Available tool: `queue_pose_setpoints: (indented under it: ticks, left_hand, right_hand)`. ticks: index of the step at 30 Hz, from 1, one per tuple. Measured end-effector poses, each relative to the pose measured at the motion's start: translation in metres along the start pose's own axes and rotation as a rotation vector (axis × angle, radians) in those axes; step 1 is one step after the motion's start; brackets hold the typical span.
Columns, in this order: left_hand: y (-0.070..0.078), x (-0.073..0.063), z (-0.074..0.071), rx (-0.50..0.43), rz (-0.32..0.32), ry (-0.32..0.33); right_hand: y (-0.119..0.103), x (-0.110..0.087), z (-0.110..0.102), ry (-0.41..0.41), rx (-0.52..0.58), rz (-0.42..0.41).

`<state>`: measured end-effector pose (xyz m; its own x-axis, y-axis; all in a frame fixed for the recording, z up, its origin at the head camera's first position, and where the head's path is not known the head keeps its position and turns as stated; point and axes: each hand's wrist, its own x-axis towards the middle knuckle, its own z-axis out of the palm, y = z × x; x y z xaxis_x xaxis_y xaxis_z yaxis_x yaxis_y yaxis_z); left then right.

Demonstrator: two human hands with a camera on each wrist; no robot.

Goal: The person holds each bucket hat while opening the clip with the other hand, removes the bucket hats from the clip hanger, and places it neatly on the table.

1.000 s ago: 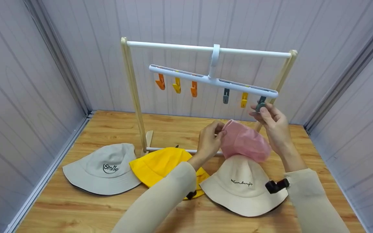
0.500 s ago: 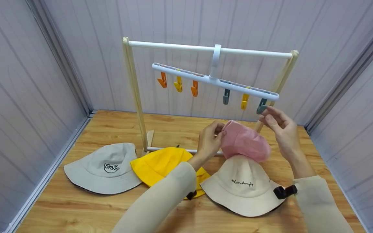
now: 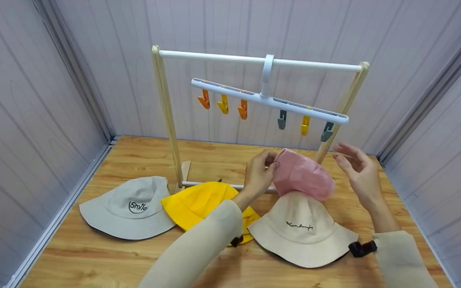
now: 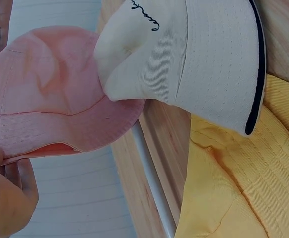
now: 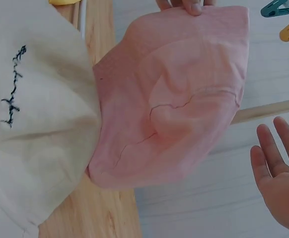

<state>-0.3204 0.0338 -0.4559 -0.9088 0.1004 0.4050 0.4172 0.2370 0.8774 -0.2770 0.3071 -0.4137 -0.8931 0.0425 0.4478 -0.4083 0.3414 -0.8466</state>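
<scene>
A pink bucket hat [image 3: 303, 175] is held up behind the cream bucket hat [image 3: 302, 228], its lower edge overlapping that hat's crown in the head view. My left hand [image 3: 260, 172] pinches the pink hat's brim between thumb and fingers, which the left wrist view shows at the brim edge [image 4: 15, 159]. My right hand [image 3: 359, 172] is right of the pink hat, fingers spread and holding nothing. Above it, a dark green clip [image 3: 327, 132] hangs at the right end of the white hanger [image 3: 306, 111].
The hanger hooks over the white rod of a wooden rack [image 3: 214, 57], with orange, yellow and green clips along it. A grey bucket hat [image 3: 134, 212] lies at left on the wooden table. Beside it, a yellow hat [image 3: 198, 204] is partly hidden by my left sleeve.
My right hand has let go of the right-end green clip and moved down and right. The hanger has swung slightly to the right. My left hand and the pink hat stay put.
</scene>
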Motion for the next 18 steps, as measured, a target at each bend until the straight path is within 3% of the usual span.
queue_pose_setpoints:
  ticks: [18]
  left_hand:
    - [-0.001, 0.000, -0.001, -0.002, 0.012, 0.003]
  right_hand:
    - [0.038, -0.032, -0.015, -0.017, -0.085, 0.001]
